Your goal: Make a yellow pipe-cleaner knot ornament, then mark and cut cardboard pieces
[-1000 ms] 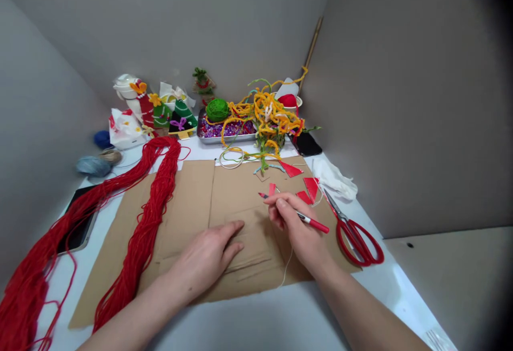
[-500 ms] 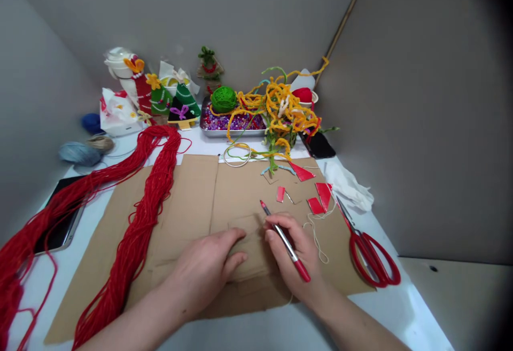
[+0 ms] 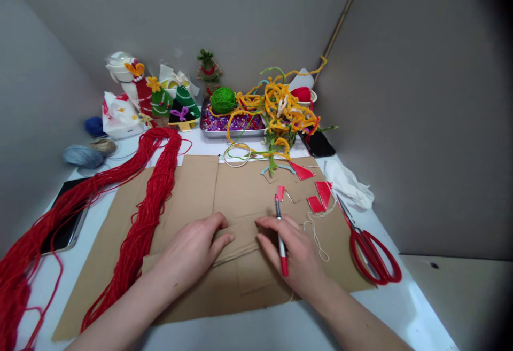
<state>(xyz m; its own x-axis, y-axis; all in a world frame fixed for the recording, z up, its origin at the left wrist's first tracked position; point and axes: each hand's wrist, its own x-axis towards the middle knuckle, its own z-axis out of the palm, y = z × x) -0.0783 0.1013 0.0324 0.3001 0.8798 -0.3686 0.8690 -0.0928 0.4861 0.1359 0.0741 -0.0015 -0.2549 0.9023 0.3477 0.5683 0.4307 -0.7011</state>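
A narrow strip of cardboard (image 3: 242, 240) lies across a large brown cardboard sheet (image 3: 192, 196). My left hand (image 3: 196, 244) has its thumb and fingers closed around the strip's left part. My right hand (image 3: 294, 244) keeps a red-and-silver pen (image 3: 281, 239) tucked across its fingers, tip pointing away from me. The thumb and forefinger of that hand meet the strip's right end. Faint pencil-like lines show on the sheet around the strip. Part of the strip is hidden under both hands.
Red-handled scissors (image 3: 372, 257) lie at right, beside red scraps (image 3: 324, 195) and thin string (image 3: 318, 241). A red yarn hank (image 3: 140, 233) covers the left side, partly over a phone (image 3: 70, 217). Behind stand a bead tray (image 3: 240, 133), tangled yellow yarn (image 3: 284, 105) and felt trees (image 3: 184, 100).
My left hand has shifted slightly left and up, and my right hand has come to the strip's end. The pen has turned more upright. The strip has shifted with its edge now clearer.
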